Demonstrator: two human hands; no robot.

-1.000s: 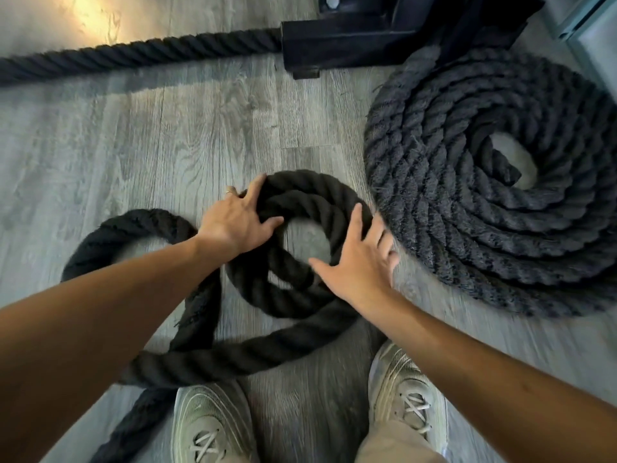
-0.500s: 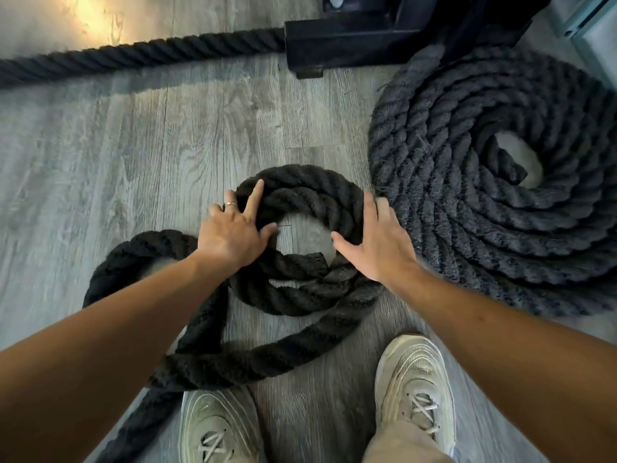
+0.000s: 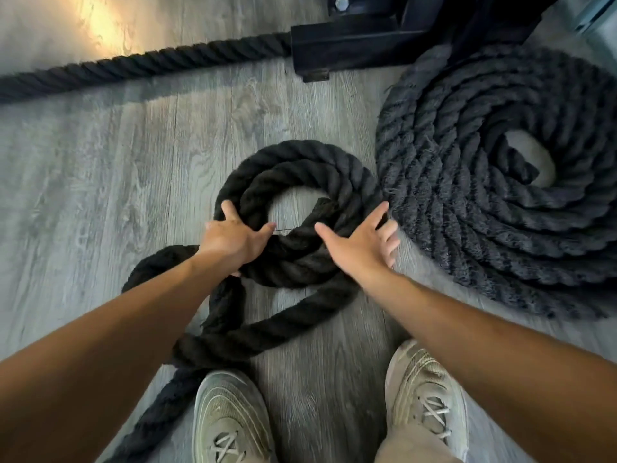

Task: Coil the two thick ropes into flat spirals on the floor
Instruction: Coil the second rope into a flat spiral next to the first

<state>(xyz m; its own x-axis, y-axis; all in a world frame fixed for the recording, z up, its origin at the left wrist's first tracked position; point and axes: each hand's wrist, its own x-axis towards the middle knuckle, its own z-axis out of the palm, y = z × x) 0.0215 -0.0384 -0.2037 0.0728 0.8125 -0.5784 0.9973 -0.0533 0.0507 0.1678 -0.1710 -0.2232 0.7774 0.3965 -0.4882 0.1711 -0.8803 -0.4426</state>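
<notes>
From the head view, the left hand point(image 3: 233, 237) pressed spread fingers on the small coil point(image 3: 300, 168), likely pinning its turns flat. The right hand point(image 3: 360, 245), open, rested on its right edge, beside the finished coil point(image 3: 467, 228) on the floor point(image 3: 117, 178).

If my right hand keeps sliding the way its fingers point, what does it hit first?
Probably the finished coil: the right hand points up and right over the small coil, and that big spiral lies just beyond its fingertips.
</notes>
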